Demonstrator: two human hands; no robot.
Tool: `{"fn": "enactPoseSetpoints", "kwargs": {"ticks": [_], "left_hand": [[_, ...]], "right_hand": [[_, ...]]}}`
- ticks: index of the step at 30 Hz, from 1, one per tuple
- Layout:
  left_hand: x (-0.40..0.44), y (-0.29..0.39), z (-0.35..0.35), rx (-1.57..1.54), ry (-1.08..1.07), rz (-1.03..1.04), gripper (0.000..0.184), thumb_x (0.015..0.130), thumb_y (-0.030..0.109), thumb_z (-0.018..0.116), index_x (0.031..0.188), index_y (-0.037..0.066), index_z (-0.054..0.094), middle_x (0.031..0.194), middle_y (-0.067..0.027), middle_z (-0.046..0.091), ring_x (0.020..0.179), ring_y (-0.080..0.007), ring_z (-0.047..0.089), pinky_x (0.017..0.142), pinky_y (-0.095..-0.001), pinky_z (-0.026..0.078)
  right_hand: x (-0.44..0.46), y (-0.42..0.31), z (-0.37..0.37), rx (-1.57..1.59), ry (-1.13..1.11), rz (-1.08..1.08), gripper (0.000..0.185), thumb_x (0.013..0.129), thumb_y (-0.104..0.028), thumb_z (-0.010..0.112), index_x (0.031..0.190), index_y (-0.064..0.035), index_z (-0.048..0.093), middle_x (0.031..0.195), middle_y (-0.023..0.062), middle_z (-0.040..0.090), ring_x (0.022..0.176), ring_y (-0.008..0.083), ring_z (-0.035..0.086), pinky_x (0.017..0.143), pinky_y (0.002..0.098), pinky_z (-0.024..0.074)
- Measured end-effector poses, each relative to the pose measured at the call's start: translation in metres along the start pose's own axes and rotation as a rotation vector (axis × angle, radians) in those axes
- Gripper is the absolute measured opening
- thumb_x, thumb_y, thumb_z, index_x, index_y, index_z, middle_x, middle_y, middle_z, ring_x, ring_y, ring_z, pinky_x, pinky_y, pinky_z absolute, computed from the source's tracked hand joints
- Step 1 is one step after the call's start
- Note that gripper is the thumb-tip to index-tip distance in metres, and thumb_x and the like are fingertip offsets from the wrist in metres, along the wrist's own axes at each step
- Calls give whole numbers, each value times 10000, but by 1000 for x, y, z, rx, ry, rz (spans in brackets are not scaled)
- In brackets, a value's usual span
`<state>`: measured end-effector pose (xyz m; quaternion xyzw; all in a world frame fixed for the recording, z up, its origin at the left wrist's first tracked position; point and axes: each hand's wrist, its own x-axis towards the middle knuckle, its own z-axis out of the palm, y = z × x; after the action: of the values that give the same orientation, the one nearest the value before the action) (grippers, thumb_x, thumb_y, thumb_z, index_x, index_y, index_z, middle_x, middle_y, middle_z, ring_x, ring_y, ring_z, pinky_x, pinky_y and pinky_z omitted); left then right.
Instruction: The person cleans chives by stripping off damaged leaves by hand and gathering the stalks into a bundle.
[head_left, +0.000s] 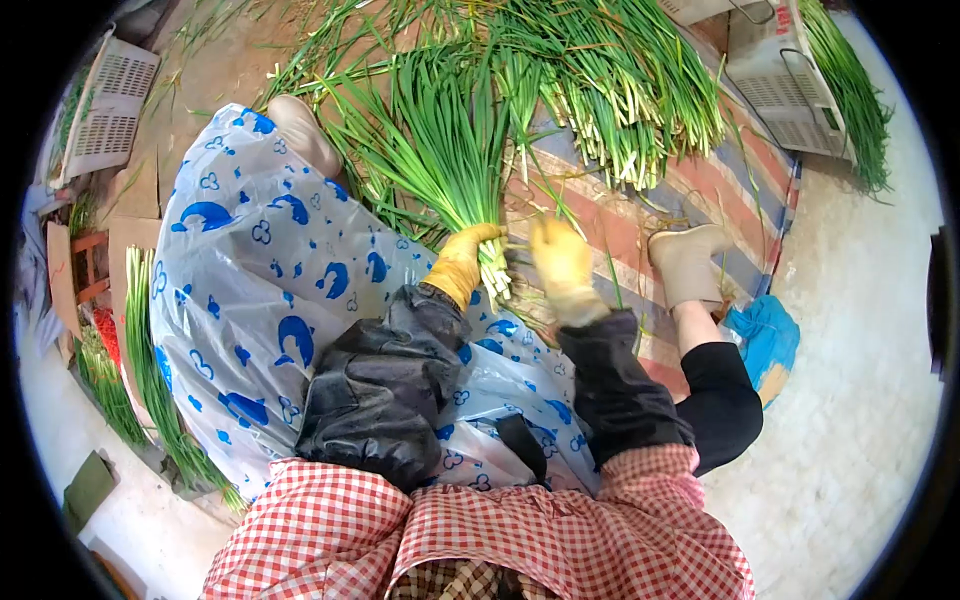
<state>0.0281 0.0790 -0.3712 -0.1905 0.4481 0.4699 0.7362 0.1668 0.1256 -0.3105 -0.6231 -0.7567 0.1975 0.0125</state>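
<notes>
My left hand (458,264), in a yellow glove, is closed round the lower stems of a bunch of garlic chives (445,150). The white cut ends stick out below the fist, and the green leaves fan upward. Just to the right is my right hand (562,258), gloved in yellow too and somewhat blurred. Its fingers look curled together; whatever they hold, if anything, is too smeared to make out. Beyond both hands lies a large pile of garlic chives (630,90), white ends toward me, on a striped sheet (640,230).
A plastic cover (290,290) with blue dolphins lies over my lap and leg. White crates stand at the upper left (108,110) and upper right (790,90). More chives (170,390) lie at the left. A blue plastic bag (768,335) is beside my right boot (688,262).
</notes>
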Motion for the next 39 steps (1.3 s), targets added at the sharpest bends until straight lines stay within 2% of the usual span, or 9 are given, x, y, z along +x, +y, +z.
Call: {"fn": "enactPoseSetpoints", "kwargs": {"ticks": [6, 9, 11, 16, 21, 27, 30, 35, 39], "left_hand": [[-25, 9, 3, 27, -214, -39, 216, 797, 84, 572, 976, -34, 597, 841, -88, 643, 713, -181, 615, 645, -322, 518], [-32, 12, 17, 110, -266, -8, 220, 797, 91, 578, 977, -33, 604, 854, -93, 651, 724, -189, 621, 655, -311, 518], [-60, 22, 45, 419, -228, 87, 238, 765, 60, 615, 988, -23, 606, 878, -91, 651, 746, -185, 624, 664, -287, 510], [-122, 66, 81, 1574, 47, 757, 513, 645, 151, 710, 1120, 69, 535, 904, -172, 650, 854, -312, 629, 765, -361, 483], [-181, 125, 103, 2341, 295, 886, 346, 714, 115, 613, 1042, 86, 506, 870, -164, 640, 854, -334, 623, 730, -422, 484], [-166, 123, 83, 925, -261, 537, 378, 696, 25, 661, 1066, 55, 594, 886, -35, 637, 824, -174, 597, 697, -315, 473], [-138, 59, 105, 605, -274, 195, 235, 714, 74, 670, 919, -28, 615, 841, -107, 662, 637, -171, 606, 570, -291, 499], [-128, 4, 92, 537, -423, 216, 259, 716, 43, 660, 961, -26, 611, 835, -103, 658, 709, -160, 614, 620, -278, 510], [-123, -4, 83, 651, -400, 182, 279, 732, 39, 660, 1000, -1, 590, 819, -68, 636, 721, -160, 610, 635, -270, 502]], "right_hand": [[-26, 128, -42, -408, -498, 195, 474, 747, -461, 622, 989, -54, 653, 869, 137, 667, 848, 288, 639, 720, 356, 474], [-8, 74, -64, 405, -690, 251, 437, 862, -339, 535, 1136, 0, 553, 992, 90, 621, 884, 160, 580, 767, 278, 459], [0, 30, -26, 1539, -502, 322, 371, 887, -289, 502, 1119, -2, 546, 1052, 108, 595, 945, 176, 555, 802, 297, 458], [83, -11, -38, 2155, -109, 477, 414, 888, -309, 454, 1161, -7, 530, 1199, 107, 549, 1059, 237, 518, 959, 346, 378], [97, 110, -74, 2304, 186, 532, 316, 890, -302, 466, 1057, -43, 533, 1033, 93, 576, 967, 231, 534, 878, 371, 431], [42, 235, -149, 2055, 711, 279, 125, 868, -199, 517, 825, -94, 567, 768, 27, 598, 776, 163, 586, 776, 346, 473], [-1, 184, -125, 1614, 71, 445, 471, 807, -495, 552, 1018, -73, 539, 1106, 135, 537, 977, 272, 544, 839, 394, 441], [-12, 55, -82, 1547, -493, 447, 564, 841, -464, 578, 1191, -34, 473, 1093, 132, 586, 941, 203, 561, 848, 340, 436], [-6, -29, -103, 1882, -139, 251, 309, 907, -235, 514, 1063, 31, 542, 934, 101, 623, 765, 200, 612, 707, 310, 500]]}}
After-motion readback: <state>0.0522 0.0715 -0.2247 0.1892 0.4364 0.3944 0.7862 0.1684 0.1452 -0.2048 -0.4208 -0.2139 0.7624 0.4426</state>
